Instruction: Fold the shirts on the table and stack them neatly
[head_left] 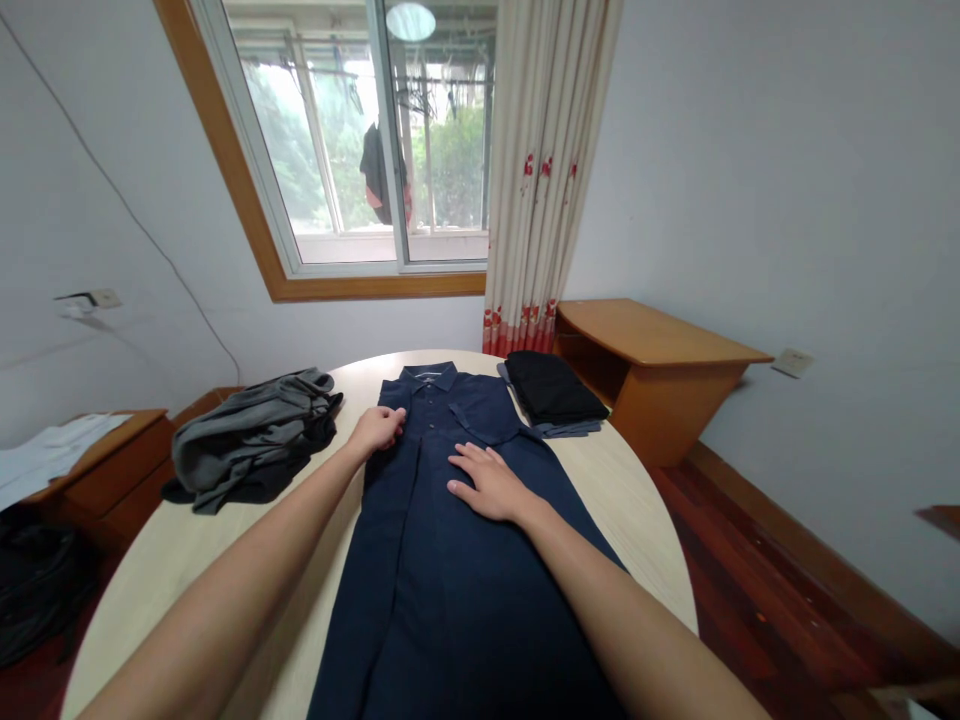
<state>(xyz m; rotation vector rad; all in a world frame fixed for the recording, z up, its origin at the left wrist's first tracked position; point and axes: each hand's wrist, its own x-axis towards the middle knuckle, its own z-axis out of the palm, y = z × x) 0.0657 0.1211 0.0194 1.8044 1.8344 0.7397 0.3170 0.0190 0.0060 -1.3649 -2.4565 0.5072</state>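
A dark navy button-up shirt (442, 560) lies lengthwise on a round light wooden table (645, 520), collar at the far end, both sides folded inward. My left hand (377, 430) rests on the shirt's left edge near the shoulder, fingers curled and closed on the fabric. My right hand (487, 482) lies flat on the middle of the shirt, fingers stretched out and apart, pressing the cloth down.
A heap of grey and black clothes (251, 445) sits on the table's left side. A folded stack of black and grey garments (553, 392) lies at the far right. A wooden desk (652, 365) stands behind by the curtain (544, 170); a low cabinet (97, 465) is at left.
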